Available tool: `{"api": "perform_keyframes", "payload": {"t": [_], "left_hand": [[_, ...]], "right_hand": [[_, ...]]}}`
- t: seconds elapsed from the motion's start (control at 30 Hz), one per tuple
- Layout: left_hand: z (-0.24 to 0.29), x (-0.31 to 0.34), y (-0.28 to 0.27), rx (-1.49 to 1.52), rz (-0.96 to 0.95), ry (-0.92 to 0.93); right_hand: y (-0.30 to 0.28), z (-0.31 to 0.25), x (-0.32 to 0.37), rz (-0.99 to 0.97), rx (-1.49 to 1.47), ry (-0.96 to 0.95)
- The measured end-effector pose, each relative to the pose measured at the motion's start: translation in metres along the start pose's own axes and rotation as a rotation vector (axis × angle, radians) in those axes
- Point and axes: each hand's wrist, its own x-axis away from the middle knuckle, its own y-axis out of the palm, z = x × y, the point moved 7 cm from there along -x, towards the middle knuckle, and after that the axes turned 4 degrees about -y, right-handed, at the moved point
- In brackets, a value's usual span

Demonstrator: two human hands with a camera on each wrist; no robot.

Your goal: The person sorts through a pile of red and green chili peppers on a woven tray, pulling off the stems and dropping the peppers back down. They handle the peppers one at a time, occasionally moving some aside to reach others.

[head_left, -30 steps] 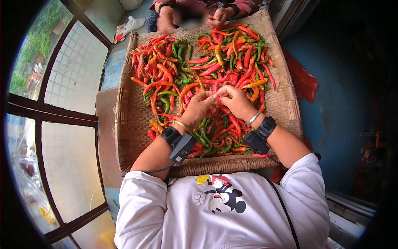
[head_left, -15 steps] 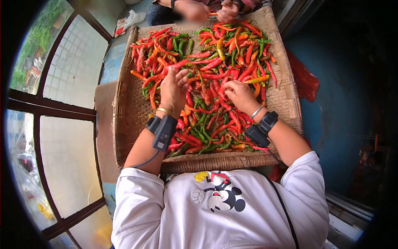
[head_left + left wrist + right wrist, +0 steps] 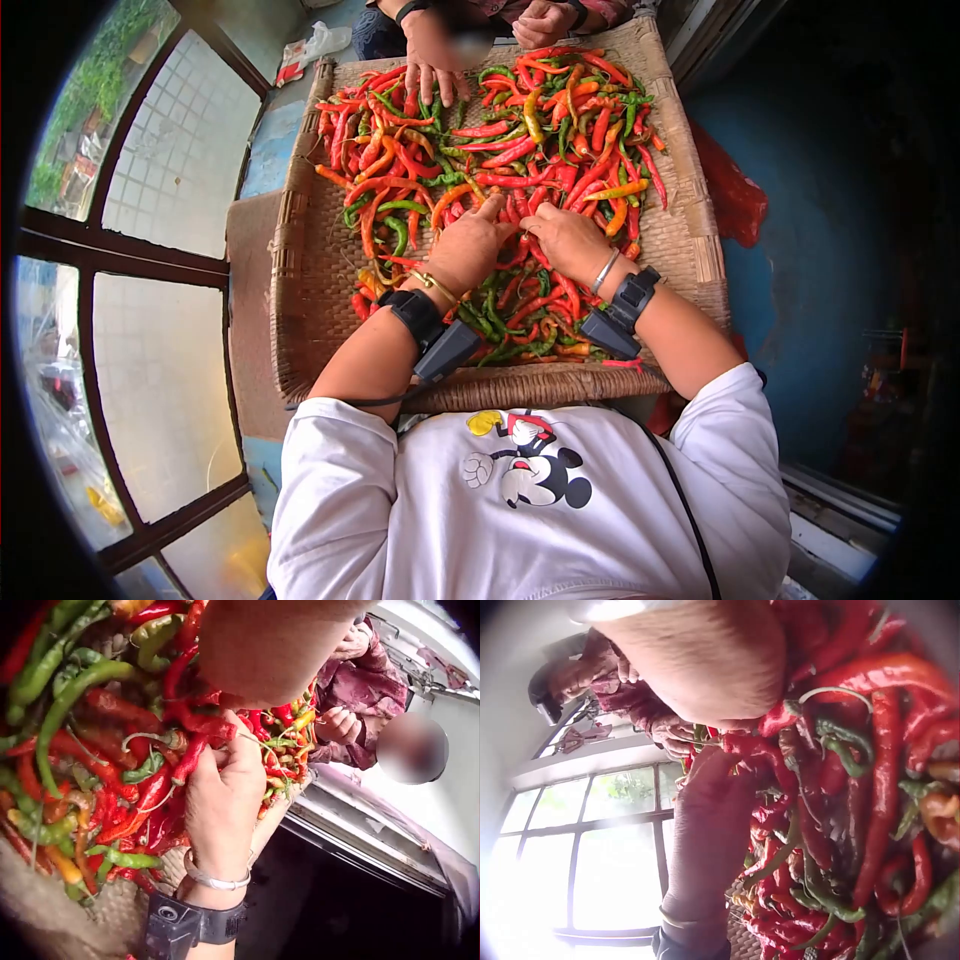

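My left hand [image 3: 468, 245] and right hand [image 3: 572, 240] meet over the middle of a spread of red, green and orange chilies. Between the left thumb and fingers is a red chili [image 3: 759, 748], its stem sticking out past the fingertips in the right wrist view. The right hand pinches another red chili [image 3: 191, 759], whose pale curved stem points away from the hand in the left wrist view. Part of each chili is hidden by the fingers. Green chilies [image 3: 490, 312] and red ones lie under both wrists.
A woven tray [image 3: 285, 300] with raised sides carries the chilies. Heaps lie at its far left [image 3: 365, 150] and far right [image 3: 595, 110]. Across it sits another person, one hand [image 3: 430, 65] on the far left heap. Windows [image 3: 160, 380] stand at left; a red bag [image 3: 730, 190] is at right.
My left hand went over to the left heap with a red chili, then came back beside the right hand. The other person's hand has reached down onto the far left heap.
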Motion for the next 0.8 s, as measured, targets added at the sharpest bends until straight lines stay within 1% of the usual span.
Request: {"api": "perform_keyframes", "payload": {"t": [0.03,0.1,0.13,0.2,0.27,0.3,0.37,0.4,0.47,0.5,0.53,0.57,0.6,0.67,0.7,0.73,0.77,0.8], "left_hand": [[0.002,0.0,-0.002,-0.034,0.008,0.021],[0.003,0.001,-0.005,-0.069,0.019,0.042],[0.005,0.002,-0.007,-0.077,0.042,0.077],[0.006,0.002,-0.01,-0.084,0.067,0.107],[-0.001,-0.003,-0.004,-0.059,-0.094,0.031],[-0.001,-0.003,-0.006,-0.058,-0.094,0.03],[-0.004,-0.003,-0.023,0.033,0.065,-0.016],[-0.003,-0.003,-0.023,0.033,0.064,-0.016],[-0.004,-0.001,-0.04,0.305,0.292,0.021],[-0.002,-0.001,-0.042,0.305,0.292,0.019],[-0.001,0.0,-0.043,0.37,0.297,0.025],[0.001,0.0,-0.046,0.434,0.301,0.031],[0.003,0.001,-0.047,0.434,0.301,0.03],[0.011,0.003,-0.05,0.45,0.308,0.071],[0.015,0.005,-0.053,0.45,0.306,0.071],[0.016,0.005,-0.054,0.524,0.271,0.038],[0.016,0.005,-0.053,0.597,0.236,0.004],[0.015,0.004,-0.053,0.597,0.235,0.005]], "right_hand": [[0.001,0.001,0.002,0.002,0.0,0.0],[-0.006,0.0,0.003,0.089,-0.095,-0.008],[-0.007,0.0,0.003,0.089,-0.093,-0.01],[-0.017,0.003,0.003,0.193,-0.222,0.062],[-0.025,0.002,0.0,0.212,-0.238,0.092],[-0.03,0.004,0.0,0.269,-0.286,0.115],[-0.041,0.004,-0.001,0.349,-0.343,0.139],[-0.043,0.004,-0.001,0.349,-0.343,0.14],[-0.045,0.008,0.0,0.386,-0.531,0.168],[-0.044,0.008,0.0,0.332,-0.612,0.206],[-0.047,0.005,0.001,0.33,-0.613,0.205],[-0.046,0.001,0.001,0.309,-0.68,0.197],[-0.046,-0.002,0.0,0.288,-0.747,0.188],[-0.047,-0.006,0.001,0.303,-0.796,0.195],[-0.048,-0.006,0.001,0.32,-0.846,0.202],[-0.048,-0.006,0.001,0.32,-0.847,0.204],[-0.045,-0.003,0.002,0.321,-0.909,0.249],[-0.043,0.0,0.003,0.322,-0.972,0.294]]}}
